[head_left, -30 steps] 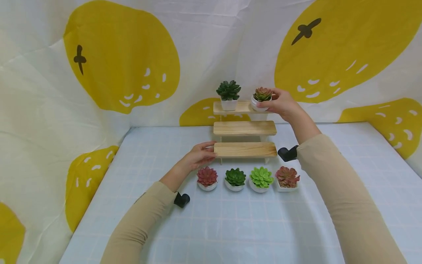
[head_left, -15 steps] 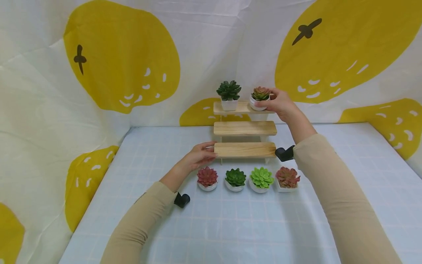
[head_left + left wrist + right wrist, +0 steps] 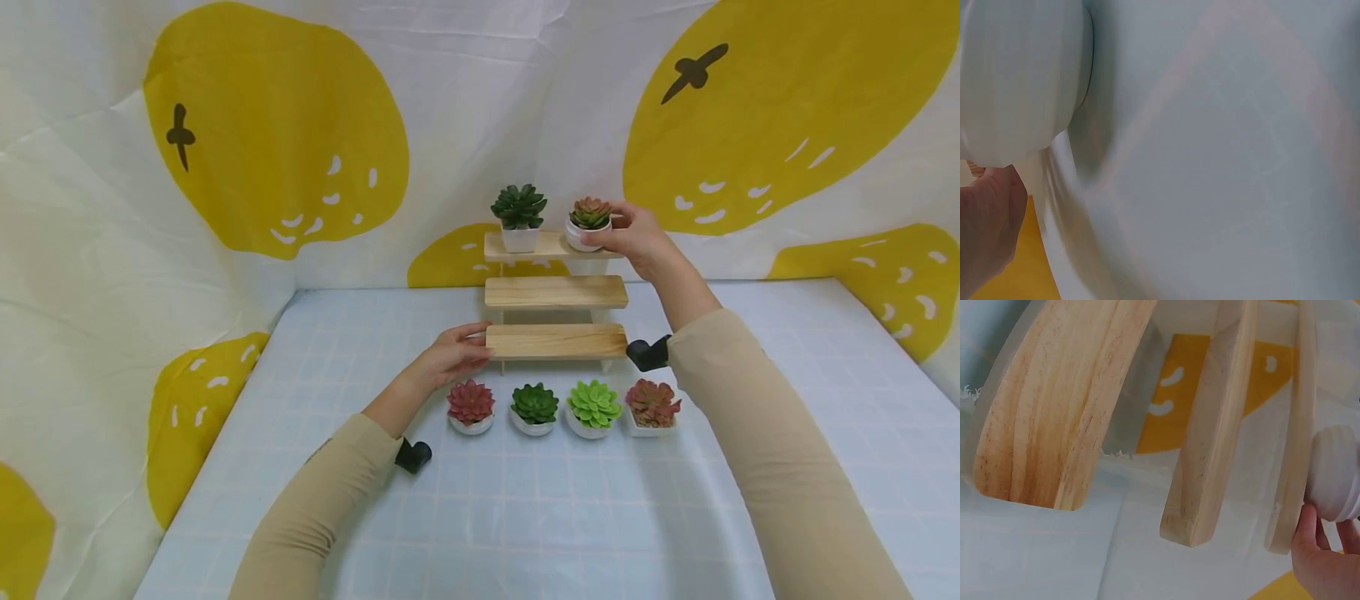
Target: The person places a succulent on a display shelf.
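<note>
At the right part of the top tier, my right hand (image 3: pixel 637 237) holds a small white round pot with a reddish-green succulent (image 3: pixel 589 215). In the right wrist view that white pot (image 3: pixel 1334 475) is right at the top board (image 3: pixel 1294 437), with my fingers and thumb round its side. My left hand (image 3: pixel 453 354) grips the left end of the bottom board (image 3: pixel 555 342) of a three-tier wooden display stand. A dark green succulent in a square white pot (image 3: pixel 520 217) stands on the left of the top tier. The middle board (image 3: pixel 557 292) is bare.
In front of the stand, a row of potted succulents stands on the pale checked tablecloth (image 3: pixel 480 517): deep red (image 3: pixel 471 406), dark green (image 3: pixel 535 408), bright green (image 3: pixel 593 408) and pinkish red (image 3: pixel 652 407). A white curtain with yellow fruit prints (image 3: pixel 277 125) hangs behind.
My right hand has shifted slightly left along the top tier with the potted succulent. My left hand has stayed at the bottom board.
</note>
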`<act>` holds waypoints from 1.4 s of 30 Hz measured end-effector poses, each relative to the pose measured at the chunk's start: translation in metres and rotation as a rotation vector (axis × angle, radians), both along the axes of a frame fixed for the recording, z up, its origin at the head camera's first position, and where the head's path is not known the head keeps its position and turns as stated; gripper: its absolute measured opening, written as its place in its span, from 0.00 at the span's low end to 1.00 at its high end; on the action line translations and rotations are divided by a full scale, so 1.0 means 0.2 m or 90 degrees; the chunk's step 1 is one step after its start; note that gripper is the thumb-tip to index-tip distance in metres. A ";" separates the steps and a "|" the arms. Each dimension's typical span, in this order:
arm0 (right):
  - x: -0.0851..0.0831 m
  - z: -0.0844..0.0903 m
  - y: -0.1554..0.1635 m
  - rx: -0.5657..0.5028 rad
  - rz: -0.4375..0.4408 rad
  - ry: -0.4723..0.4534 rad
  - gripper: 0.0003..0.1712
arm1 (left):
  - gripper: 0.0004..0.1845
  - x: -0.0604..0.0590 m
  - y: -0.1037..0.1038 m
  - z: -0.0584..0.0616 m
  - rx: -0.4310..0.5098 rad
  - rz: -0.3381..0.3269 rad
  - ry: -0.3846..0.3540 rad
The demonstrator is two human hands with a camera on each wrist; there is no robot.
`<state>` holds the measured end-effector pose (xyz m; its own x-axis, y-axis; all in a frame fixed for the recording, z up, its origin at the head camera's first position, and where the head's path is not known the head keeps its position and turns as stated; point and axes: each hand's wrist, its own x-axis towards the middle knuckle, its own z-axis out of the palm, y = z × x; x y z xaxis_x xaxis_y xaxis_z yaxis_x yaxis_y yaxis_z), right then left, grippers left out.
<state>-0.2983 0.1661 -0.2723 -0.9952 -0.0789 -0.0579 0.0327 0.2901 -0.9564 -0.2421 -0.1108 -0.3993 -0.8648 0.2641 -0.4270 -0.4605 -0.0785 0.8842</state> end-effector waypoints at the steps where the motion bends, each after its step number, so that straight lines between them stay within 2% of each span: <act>1: 0.00 0.00 0.00 -0.002 0.001 0.002 0.38 | 0.31 0.00 0.00 0.00 0.000 0.001 -0.001; 13: 0.05 0.01 0.07 0.014 0.000 -0.004 0.42 | 0.31 -0.01 -0.01 0.00 0.005 -0.003 -0.002; 18: 0.08 0.02 0.11 0.043 0.009 0.001 0.42 | 0.31 -0.01 0.00 0.00 0.000 -0.005 0.000; 26: 0.15 0.00 0.20 0.067 0.026 0.019 0.41 | 0.32 0.00 0.00 0.00 -0.001 -0.004 0.005; 34: 0.24 -0.01 0.27 0.076 0.055 0.043 0.40 | 0.31 0.01 0.00 0.00 0.040 -0.004 0.018; 42: 0.29 -0.02 0.30 0.098 0.080 0.052 0.37 | 0.32 0.01 0.00 -0.01 0.024 -0.002 0.017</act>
